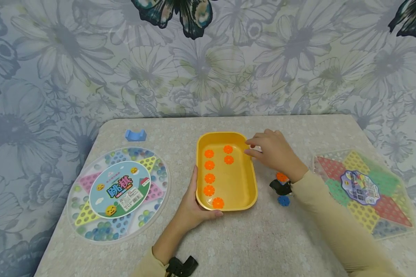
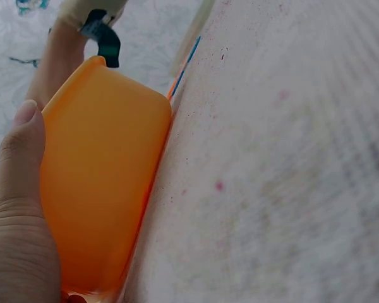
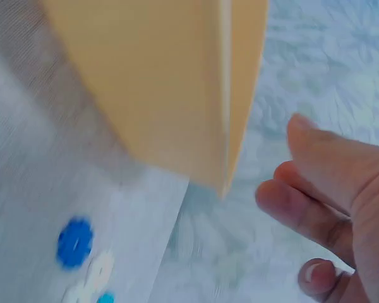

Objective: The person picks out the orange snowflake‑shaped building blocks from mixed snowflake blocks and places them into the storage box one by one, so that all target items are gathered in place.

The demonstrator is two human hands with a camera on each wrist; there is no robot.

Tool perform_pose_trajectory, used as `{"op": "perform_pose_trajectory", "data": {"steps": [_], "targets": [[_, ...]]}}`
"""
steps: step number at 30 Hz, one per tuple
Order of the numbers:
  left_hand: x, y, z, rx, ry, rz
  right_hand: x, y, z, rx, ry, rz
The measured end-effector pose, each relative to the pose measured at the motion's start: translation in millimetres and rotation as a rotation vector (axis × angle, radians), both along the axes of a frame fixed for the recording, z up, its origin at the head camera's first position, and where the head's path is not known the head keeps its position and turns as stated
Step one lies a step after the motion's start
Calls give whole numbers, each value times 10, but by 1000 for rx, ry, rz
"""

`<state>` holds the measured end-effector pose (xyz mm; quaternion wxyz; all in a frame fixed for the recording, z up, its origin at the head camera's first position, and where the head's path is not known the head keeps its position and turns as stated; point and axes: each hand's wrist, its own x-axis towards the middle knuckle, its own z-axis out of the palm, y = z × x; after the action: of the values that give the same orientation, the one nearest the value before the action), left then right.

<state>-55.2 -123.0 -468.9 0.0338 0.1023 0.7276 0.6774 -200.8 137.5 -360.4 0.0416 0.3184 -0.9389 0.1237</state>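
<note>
A yellow tray (image 1: 247, 184) stands mid-table, gripped by my left hand (image 1: 197, 209) at its near left corner, thumb along the front edge. In the left wrist view the thumb lies against the wall of the tray (image 2: 107, 183). Inside are orange flower-shaped discs: several in a column along the left side, such as one disc (image 1: 209, 178), and two farther right, including the upper disc (image 1: 228, 149). My right hand (image 1: 275, 150) hovers by the tray's right rim. Its fingers are loosely bent and apart, with nothing between them in the right wrist view.
Right of the tray lie a blue disc (image 1: 283, 201), an orange disc (image 1: 282, 177) and white pieces (image 3: 100, 270), partly hidden by the right arm. A round board-game box (image 1: 90, 181) is at left, a hexagonal one (image 1: 360, 188) at right. A blue plastic piece (image 1: 135, 135) sits at the back left.
</note>
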Motion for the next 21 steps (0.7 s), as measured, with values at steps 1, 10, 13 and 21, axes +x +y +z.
{"op": "perform_pose_trajectory", "data": {"steps": [1, 10, 13, 21], "targets": [[0, 1, -1, 4, -2, 0, 13, 75, 1, 0, -11, -14], [-5, 3, -1, 0, -2, 4, 136, 604, -179, 166, -283, -147], [-7, 0, -7, -4, -1, 4, 161, 724, -270, 219, -348, -171], [-16, -1, -15, 0, 1, 0, 151, 903, -413, 235, -366, -180]]}}
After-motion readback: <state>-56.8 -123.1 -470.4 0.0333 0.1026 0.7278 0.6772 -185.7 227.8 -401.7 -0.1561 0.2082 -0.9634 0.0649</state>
